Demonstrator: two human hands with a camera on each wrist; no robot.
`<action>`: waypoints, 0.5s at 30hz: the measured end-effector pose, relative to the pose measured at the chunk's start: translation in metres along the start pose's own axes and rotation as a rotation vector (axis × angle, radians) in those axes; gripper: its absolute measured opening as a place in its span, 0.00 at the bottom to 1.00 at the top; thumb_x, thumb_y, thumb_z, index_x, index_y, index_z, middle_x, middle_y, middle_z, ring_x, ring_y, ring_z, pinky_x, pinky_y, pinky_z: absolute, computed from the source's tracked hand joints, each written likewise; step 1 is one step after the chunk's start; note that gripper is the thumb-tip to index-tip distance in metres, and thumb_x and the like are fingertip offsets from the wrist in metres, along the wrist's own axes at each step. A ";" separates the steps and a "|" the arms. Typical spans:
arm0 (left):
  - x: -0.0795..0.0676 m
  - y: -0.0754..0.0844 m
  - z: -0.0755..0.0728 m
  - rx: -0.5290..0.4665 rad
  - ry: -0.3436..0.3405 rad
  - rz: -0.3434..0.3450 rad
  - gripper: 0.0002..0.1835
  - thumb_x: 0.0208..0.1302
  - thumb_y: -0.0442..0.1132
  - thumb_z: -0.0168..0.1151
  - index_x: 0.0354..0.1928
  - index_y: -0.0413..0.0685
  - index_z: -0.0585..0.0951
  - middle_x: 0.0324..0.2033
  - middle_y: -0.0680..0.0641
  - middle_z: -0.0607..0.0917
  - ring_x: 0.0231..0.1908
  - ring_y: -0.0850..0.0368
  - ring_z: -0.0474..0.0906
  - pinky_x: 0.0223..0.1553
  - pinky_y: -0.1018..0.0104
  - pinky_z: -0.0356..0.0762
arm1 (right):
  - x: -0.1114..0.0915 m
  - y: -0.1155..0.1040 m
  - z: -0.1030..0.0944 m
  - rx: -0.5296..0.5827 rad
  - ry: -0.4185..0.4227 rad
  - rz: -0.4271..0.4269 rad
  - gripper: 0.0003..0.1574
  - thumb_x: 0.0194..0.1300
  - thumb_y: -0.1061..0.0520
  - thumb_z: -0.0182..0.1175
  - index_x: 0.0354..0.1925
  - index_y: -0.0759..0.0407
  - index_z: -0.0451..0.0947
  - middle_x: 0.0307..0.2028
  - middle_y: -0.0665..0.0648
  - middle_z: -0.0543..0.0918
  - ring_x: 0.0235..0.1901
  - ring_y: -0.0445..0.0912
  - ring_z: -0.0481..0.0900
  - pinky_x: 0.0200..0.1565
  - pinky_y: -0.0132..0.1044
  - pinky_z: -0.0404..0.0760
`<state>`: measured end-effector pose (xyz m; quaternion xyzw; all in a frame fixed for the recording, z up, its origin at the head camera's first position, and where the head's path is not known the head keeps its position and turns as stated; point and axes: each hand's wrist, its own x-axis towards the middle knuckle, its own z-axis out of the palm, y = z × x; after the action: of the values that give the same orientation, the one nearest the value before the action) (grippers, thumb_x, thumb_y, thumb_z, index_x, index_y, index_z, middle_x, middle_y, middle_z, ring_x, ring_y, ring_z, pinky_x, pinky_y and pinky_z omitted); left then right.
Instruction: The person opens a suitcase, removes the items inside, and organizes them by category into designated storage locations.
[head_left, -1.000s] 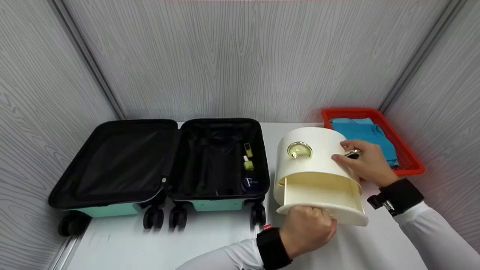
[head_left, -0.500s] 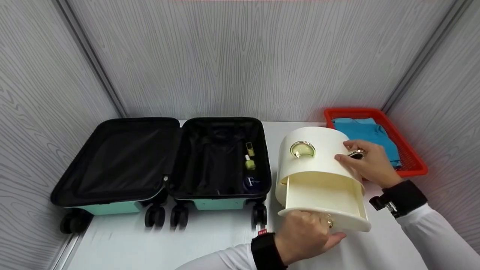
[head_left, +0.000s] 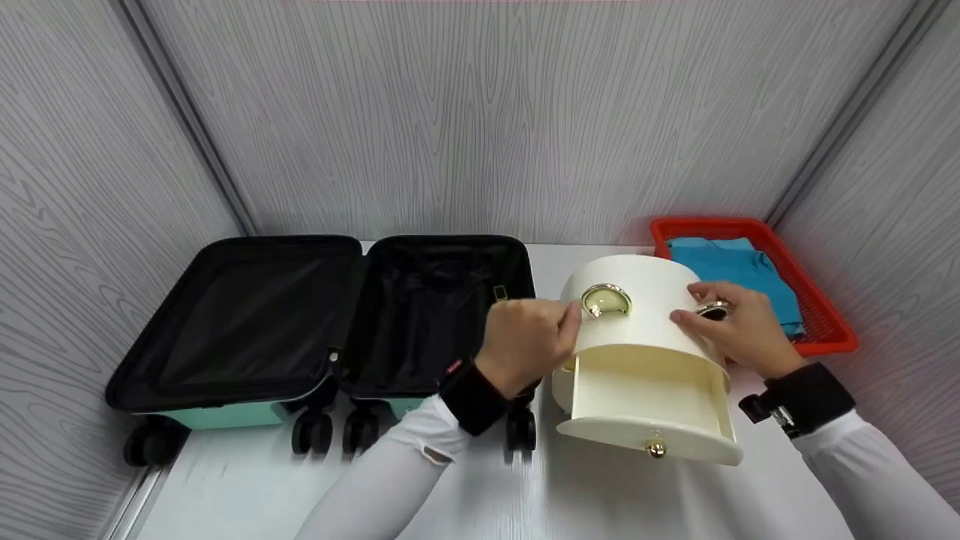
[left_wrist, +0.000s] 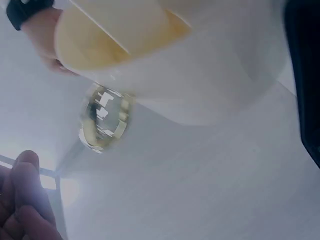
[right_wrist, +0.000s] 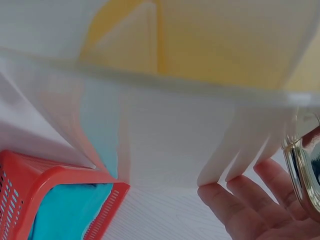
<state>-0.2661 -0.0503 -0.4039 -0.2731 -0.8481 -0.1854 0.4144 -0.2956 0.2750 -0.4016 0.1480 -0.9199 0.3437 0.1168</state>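
A cream storage box point(head_left: 637, 326) with a curved top has its drawer point(head_left: 649, 386) pulled out toward me; a gold knob point(head_left: 656, 449) is on its front. My left hand point(head_left: 529, 337) is raised beside the box, over the suitcase's right rim, with fingers loosely curled and nothing seen in them. Around one gold ring handle point(head_left: 714, 309), my right hand point(head_left: 739, 326) rests thumb and fingertips against the box's curved side. In the right wrist view, several fingertips point(right_wrist: 215, 195) touch that side. Another gold ring handle point(head_left: 604, 288) is at the box's left.
A suitcase lies spread on the left, its lid half point(head_left: 247, 322) beside its black-lined half point(head_left: 420, 330). Inside, a small gold item point(head_left: 500, 292) shows; other contents are hidden by my left hand. A red basket point(head_left: 817, 292) with blue cloth point(head_left: 731, 270) stands behind right.
The drawer slid slightly farther out toward me. My left hand let go of its knob and moved up and left, over the suitcase edge. My right hand stayed on the box.
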 end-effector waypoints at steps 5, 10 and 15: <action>0.012 -0.049 0.024 0.136 -0.202 -0.083 0.27 0.77 0.47 0.60 0.15 0.46 0.80 0.17 0.45 0.86 0.18 0.47 0.84 0.19 0.52 0.81 | 0.000 0.000 0.003 0.003 0.007 -0.002 0.30 0.69 0.51 0.77 0.59 0.70 0.84 0.57 0.73 0.87 0.61 0.68 0.81 0.48 0.10 0.68; 0.013 -0.085 0.049 0.080 -0.485 -0.121 0.22 0.76 0.45 0.60 0.24 0.41 0.85 0.29 0.38 0.91 0.31 0.39 0.90 0.33 0.43 0.88 | 0.003 0.001 0.005 0.019 0.016 -0.029 0.25 0.68 0.52 0.78 0.54 0.68 0.85 0.54 0.73 0.87 0.61 0.68 0.80 0.49 0.10 0.68; 0.003 -0.115 0.079 0.006 -0.768 -0.135 0.18 0.73 0.41 0.63 0.25 0.40 0.85 0.33 0.37 0.92 0.37 0.38 0.91 0.43 0.41 0.88 | 0.005 -0.002 0.008 0.020 0.012 -0.022 0.19 0.68 0.51 0.78 0.44 0.65 0.84 0.60 0.72 0.87 0.64 0.69 0.80 0.54 0.16 0.72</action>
<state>-0.3866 -0.0967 -0.4584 -0.2649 -0.9581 -0.0942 0.0545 -0.3005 0.2673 -0.4048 0.1574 -0.9140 0.3526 0.1244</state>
